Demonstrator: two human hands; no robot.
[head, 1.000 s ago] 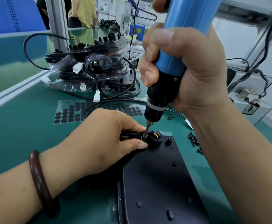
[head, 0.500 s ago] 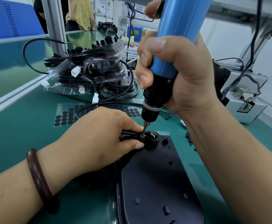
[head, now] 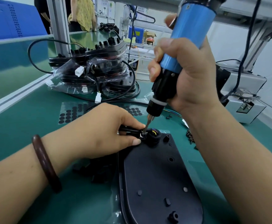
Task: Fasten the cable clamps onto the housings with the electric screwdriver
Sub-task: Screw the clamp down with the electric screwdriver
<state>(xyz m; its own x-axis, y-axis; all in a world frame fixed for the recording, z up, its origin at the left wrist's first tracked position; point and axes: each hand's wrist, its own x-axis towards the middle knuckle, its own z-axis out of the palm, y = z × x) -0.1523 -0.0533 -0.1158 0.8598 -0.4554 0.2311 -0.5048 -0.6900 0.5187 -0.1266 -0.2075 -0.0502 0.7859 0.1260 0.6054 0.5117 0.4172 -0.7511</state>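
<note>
Blue electric screwdriver (head: 192,46) locked in a full-fist grip by the right hand (head: 195,81), bit on the cable clamp (head: 142,135); left hand (head: 103,131) pinches the cable (head: 126,131) so nothing twists on the housing (head: 156,175).

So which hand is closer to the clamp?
Left. The left hand pinches the cable with its fingertips right beside the clamp. The right hand is higher up, gripping the screwdriver above it.
</note>
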